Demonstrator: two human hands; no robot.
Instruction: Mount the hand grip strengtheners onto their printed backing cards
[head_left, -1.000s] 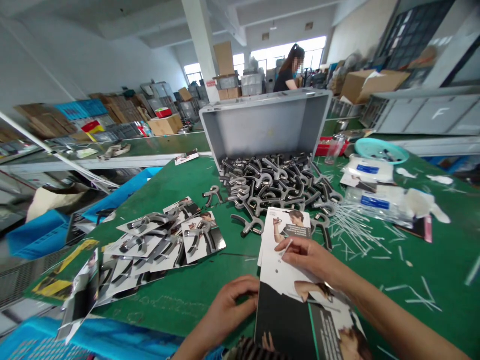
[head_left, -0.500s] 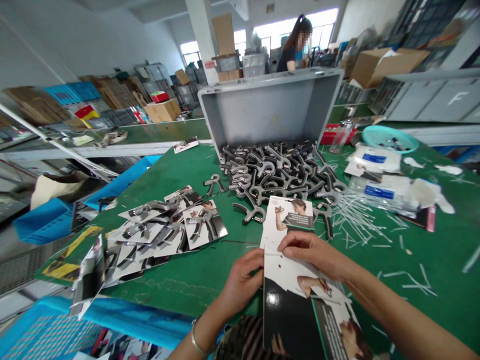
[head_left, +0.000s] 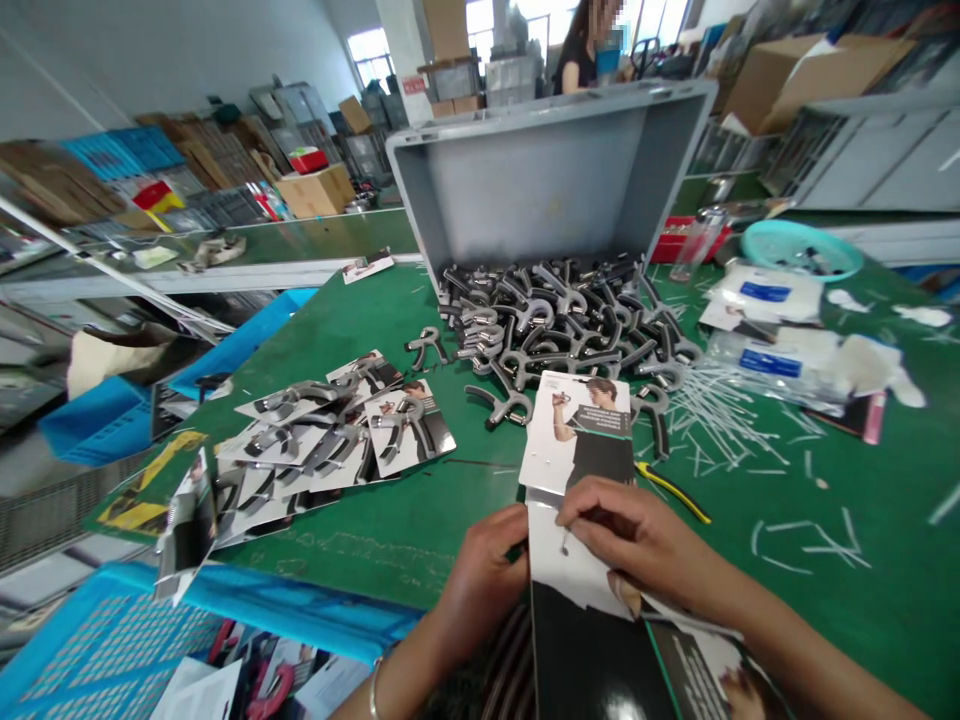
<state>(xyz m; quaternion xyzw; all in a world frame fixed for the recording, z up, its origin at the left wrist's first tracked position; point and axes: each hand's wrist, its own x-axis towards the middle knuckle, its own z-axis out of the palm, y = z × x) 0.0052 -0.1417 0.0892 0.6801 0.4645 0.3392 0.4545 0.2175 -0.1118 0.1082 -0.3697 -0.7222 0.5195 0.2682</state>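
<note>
A printed cardboard backing card (head_left: 574, 525) lies in front of me on other printed cards, one of which (head_left: 562, 430) sticks out beyond it. Curled at its left edge, my left hand (head_left: 487, 565) is closed on the card, some fingers hidden behind. My right hand (head_left: 626, 530) rests over the card, thumb and forefinger pinched just above a small hole; a thin pale strip, apparently a cable tie, shows at the fingertips. Beyond the cards is a heap of grey-and-black hand grippers (head_left: 555, 320). More hand grippers on cards (head_left: 322, 430) are piled to the left.
A grey crate (head_left: 540, 190) lies tipped on its side behind the heap. White cable ties (head_left: 720, 410), plastic bags (head_left: 772, 355) and yellow-handled pliers (head_left: 679, 490) are at right. A blue basket (head_left: 90, 640) stands at lower left. A person (head_left: 585, 50) is in the background.
The view has tilted down slightly. My right hand has moved down against the far card, uncovering the yellow-handled pliers beside it. My left hand stays at the card's edge.
</note>
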